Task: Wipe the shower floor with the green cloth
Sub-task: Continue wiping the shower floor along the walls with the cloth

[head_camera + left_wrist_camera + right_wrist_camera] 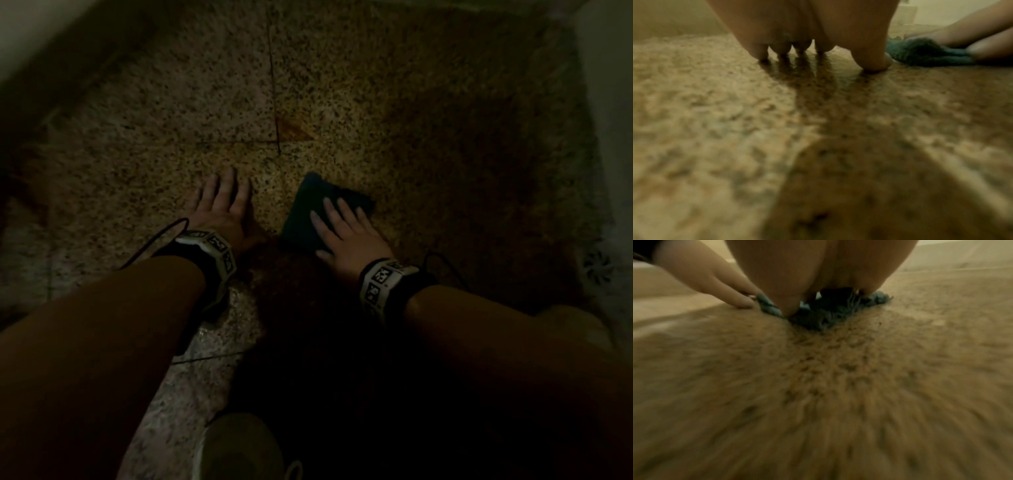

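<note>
Both hands [224, 205] [346, 233] flat (fingers straight), palms down

Hands: 2, left hand [224, 209] and right hand [346, 233]
Green cloth [308, 212]: 1
Wrist bands: 2, left band [212, 253], right band [383, 284]
Shoe [239, 445]: 1

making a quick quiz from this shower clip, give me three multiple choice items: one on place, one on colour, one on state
1. Where does the green cloth lie?
A. under the right hand
B. under the left hand
C. beside the shoe

2. What colour is the stain by the floor joint?
A. white
B. rusty orange
C. blue

3. How is the left hand placed?
A. gripping the cloth
B. raised in the air
C. flat on the shower floor

Answers:
1 A, the right hand presses on the cloth.
2 B, the stain looks rusty orange.
3 C, the left hand rests on the shower floor, fingers straight.
</note>
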### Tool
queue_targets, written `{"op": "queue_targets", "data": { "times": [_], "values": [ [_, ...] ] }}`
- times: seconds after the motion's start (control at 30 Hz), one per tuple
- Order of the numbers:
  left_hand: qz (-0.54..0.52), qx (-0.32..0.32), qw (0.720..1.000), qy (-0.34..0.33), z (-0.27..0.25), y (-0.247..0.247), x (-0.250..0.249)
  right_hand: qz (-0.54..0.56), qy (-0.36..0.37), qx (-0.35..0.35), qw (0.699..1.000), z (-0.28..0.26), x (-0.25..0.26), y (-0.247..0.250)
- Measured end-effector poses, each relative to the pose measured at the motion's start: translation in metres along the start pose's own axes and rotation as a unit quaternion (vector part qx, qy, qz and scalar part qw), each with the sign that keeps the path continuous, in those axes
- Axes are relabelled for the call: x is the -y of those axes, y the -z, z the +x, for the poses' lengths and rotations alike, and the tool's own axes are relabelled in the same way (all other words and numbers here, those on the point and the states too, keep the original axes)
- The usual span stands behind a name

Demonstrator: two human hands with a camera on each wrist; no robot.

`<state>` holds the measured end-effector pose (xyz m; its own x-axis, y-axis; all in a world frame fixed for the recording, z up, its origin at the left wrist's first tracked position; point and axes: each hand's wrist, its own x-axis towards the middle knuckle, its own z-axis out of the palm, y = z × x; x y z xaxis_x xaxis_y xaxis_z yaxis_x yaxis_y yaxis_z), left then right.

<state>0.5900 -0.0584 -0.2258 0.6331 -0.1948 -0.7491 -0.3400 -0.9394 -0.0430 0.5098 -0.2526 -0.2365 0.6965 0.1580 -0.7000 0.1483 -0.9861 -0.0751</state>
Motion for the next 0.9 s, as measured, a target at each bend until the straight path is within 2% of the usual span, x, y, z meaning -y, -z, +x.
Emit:
{"op": "queue_targets", "data": {
  "times": [0.23, 0.43, 0.57, 0.7, 0.8, 0.9],
  "values": [
    [-0.012, 0.014, 1.000, 0.006, 0.005, 0.000, 0.001, -0.005, -0.018, -0.044, 0.999, 0.044, -0.026, 0.043],
    [-0.019, 0.023, 0.999, 0.017, 0.001, 0.003, -0.003, -0.003, -0.033, -0.013, 0.999, 0.063, -0.038, 0.067],
    [-0.012, 0.024, 0.999, 0.028, -0.003, 0.006, -0.012, -0.019, -0.017, -0.006, 1.000, 0.053, -0.040, 0.059],
    [-0.002, 0.016, 1.000, 0.000, -0.004, 0.017, -0.029, -0.057, 0.034, 0.008, 0.998, 0.019, -0.053, 0.032],
    [0.030, 0.029, 0.999, -0.025, -0.002, 0.028, -0.049, -0.082, 0.059, 0.046, 0.994, -0.012, -0.065, 0.005],
    [0.058, 0.054, 0.997, -0.016, -0.001, 0.032, -0.065, -0.076, 0.069, 0.054, 0.993, -0.025, -0.071, -0.008]
  ]
}}
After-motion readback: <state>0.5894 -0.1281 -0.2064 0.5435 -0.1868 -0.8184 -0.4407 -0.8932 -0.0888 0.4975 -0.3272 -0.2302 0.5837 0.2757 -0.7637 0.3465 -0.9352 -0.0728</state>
